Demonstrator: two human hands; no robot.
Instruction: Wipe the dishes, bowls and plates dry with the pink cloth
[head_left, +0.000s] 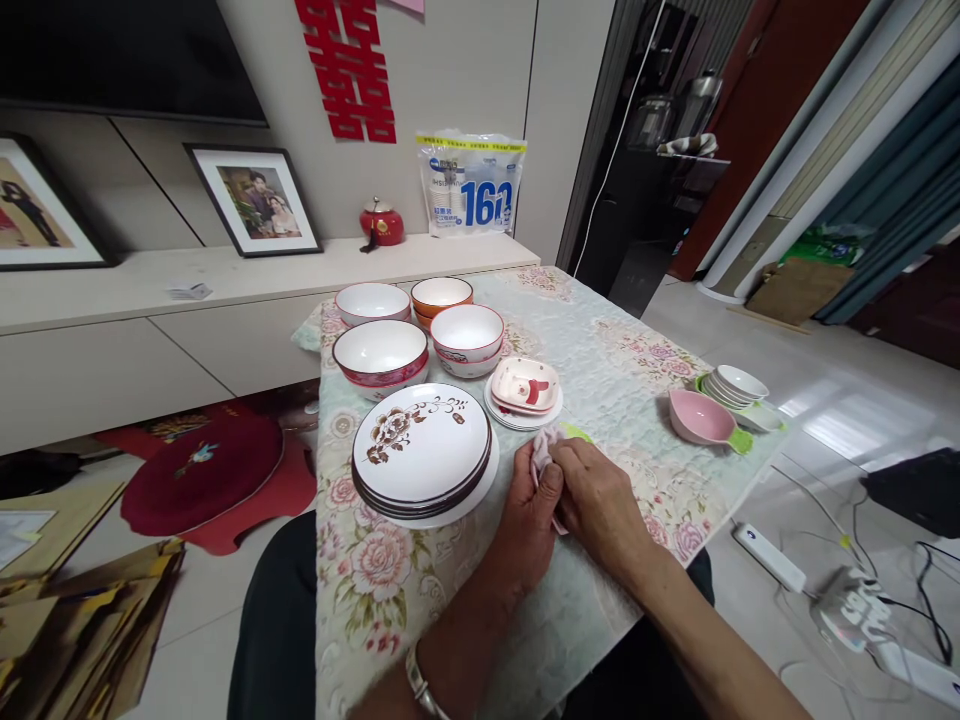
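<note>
Crumpled pale cloth between curled fingers

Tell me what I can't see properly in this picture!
In the head view:
- Much of the pale cloth: covered by the left hand and right hand.
- What the green piece joins: hidden by the hands.
- The top of the black screen: cut off by the picture's edge.

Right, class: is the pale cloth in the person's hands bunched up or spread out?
Bunched up: crumpled folds of the pale cloth stick out between the left hand and the right hand.
</note>
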